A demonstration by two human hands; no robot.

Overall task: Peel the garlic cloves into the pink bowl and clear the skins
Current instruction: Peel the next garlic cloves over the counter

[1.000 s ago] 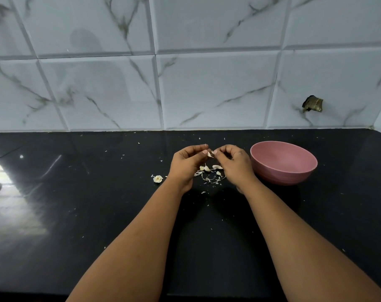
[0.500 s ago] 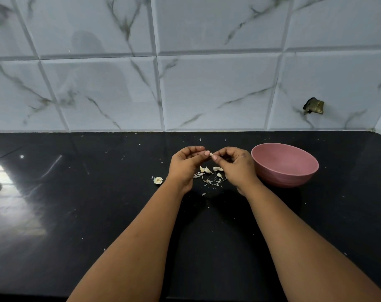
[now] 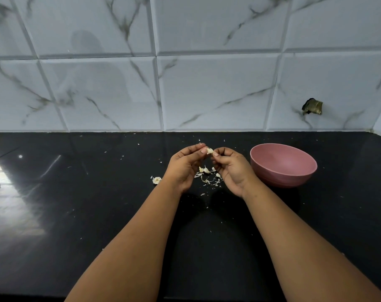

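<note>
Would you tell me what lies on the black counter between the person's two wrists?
In the head view, a small pile of whitish garlic skins and cloves lies on the glossy black counter between the left hand and right hand.

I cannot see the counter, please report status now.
Both hands, left and right, pinch one garlic clove. Pink bowl looks empty. Skins lie under hands. Nothing blocks the bowl.

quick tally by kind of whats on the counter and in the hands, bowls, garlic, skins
pink bowl: 1
garlic clove pinched between left hand and right hand: 1
garlic piece lying apart, left of the hands: 1
pile of skins and cloves under the hands: 1, pieces too small to count
Total: 4
</note>
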